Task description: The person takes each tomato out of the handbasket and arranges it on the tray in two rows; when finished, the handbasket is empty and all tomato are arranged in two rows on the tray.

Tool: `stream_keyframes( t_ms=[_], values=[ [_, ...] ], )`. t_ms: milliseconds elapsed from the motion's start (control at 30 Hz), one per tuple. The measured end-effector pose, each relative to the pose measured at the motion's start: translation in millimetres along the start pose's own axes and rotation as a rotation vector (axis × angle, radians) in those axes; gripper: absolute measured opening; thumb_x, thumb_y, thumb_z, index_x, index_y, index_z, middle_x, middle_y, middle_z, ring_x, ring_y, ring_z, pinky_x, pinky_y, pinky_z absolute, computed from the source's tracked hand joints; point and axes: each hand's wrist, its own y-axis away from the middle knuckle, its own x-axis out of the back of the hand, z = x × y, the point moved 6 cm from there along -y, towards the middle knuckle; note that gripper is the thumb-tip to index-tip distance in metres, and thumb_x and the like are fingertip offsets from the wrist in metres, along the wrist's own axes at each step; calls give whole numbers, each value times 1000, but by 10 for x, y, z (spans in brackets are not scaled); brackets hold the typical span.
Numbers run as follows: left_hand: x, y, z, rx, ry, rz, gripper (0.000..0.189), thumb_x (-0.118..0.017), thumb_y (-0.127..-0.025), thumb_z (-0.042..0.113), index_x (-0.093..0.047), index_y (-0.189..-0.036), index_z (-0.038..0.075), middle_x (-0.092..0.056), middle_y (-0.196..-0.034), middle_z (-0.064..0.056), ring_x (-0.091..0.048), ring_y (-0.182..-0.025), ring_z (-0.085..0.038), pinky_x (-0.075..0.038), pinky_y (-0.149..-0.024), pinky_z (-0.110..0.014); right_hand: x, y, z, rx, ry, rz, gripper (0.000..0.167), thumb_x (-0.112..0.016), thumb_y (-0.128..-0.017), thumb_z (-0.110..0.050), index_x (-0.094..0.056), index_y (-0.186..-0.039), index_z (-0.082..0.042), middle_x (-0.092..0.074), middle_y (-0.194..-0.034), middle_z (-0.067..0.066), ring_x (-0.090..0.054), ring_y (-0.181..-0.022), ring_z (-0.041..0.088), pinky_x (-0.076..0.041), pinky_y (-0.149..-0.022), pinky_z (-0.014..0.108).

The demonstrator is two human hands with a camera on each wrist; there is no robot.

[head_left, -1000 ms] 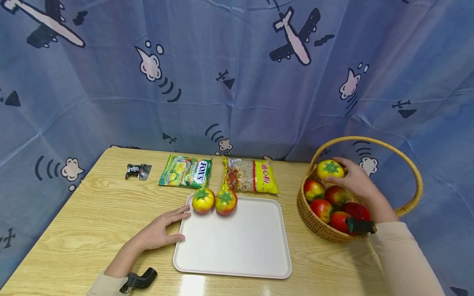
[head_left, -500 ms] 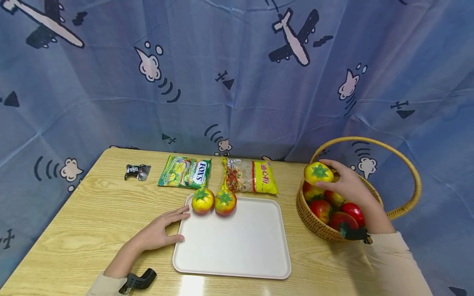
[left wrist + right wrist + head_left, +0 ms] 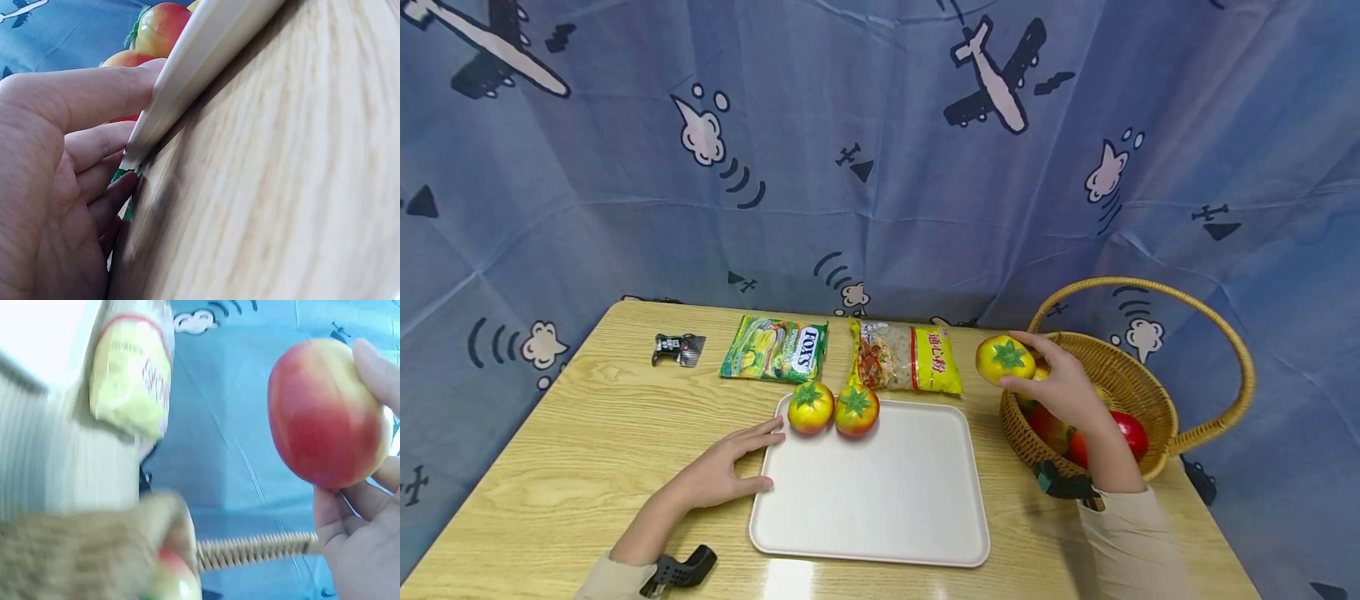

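Observation:
My right hand (image 3: 1062, 385) holds a yellow-and-red tomato (image 3: 1002, 358) with a green star-shaped top, its fingers and thumb around the sides. It is raised just left of the wicker basket (image 3: 1138, 379); in the right wrist view the tomato's (image 3: 325, 415) red and yellow underside shows. Inside the basket lie several red and yellow fruits (image 3: 1129, 433), partly hidden by my right arm. My left hand (image 3: 721, 468) rests against the left rim of the white tray (image 3: 887, 500), fingers extended. Two similar tomatoes, one left (image 3: 810, 408) and one right (image 3: 857, 410), sit at the tray's far left corner.
Behind the tray lie a green FOX'S candy bag (image 3: 775, 348) and a yellow food packet (image 3: 906, 357). A small black-and-clear wrapper (image 3: 677, 349) is at the far left. The basket's tall handle (image 3: 1150, 283) arches up beside my right arm. A blue curtain (image 3: 880, 167) hangs behind the table.
My right hand has carried the tomato leftward, from above the basket to beyond its left rim. My left hand, the tray and the two tomatoes on it stay in place.

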Motion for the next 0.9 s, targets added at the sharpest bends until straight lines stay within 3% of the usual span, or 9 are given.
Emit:
stream_keyframes(
  t_ms=[200, 400, 500, 667, 900],
  values=[
    [5, 11, -1, 9, 4, 3, 64, -68, -85, 43, -50, -139, 13, -36, -152, -5, -35, -136, -39, -33, -105, -62, -230, -62, -104, 18, -77, 23, 68, -75, -81, -33, -46, -140, -12, -54, -125, 15, -51, -95, 26, -49, -72, 22],
    [2, 0, 6, 1, 4, -1, 64, -67, -85, 42, -50, -139, 13, -35, -152, -6, -35, -136, -40, -32, -105, -62, -427, -84, -224, 75, -194, 78, 68, -77, -80, -24, -47, -139, -11, -52, -133, 13, -49, -110, 24, -42, -90, 36],
    [-2, -3, 1, 0, -5, 1, 64, -67, -85, 43, -49, -139, 13, -36, -152, -6, -35, -136, -40, -32, -105, -61, -520, -74, -241, 54, -247, 102, 69, -78, -79, -24, -47, -139, -10, -52, -133, 13, -47, -114, 25, -41, -92, 37],
    [-8, -4, 1, -7, -14, 6, 64, -67, -85, 43, -50, -139, 13, -36, -152, -5, -35, -136, -39, -33, -105, -61, -684, -40, -245, -2, -327, 91, 71, -78, -78, -26, -46, -140, -11, -50, -133, 11, -47, -109, 26, -46, -84, 31],
    [6, 4, 1, 3, -7, 8, 65, -68, -84, 44, -50, -139, 14, -36, -152, -4, -36, -136, -38, -33, -106, -60, -917, -61, -234, 12, -308, 53, 71, -79, -77, -27, -47, -139, -11, -49, -138, 12, -46, -121, 27, -40, -97, 44]
  ],
)
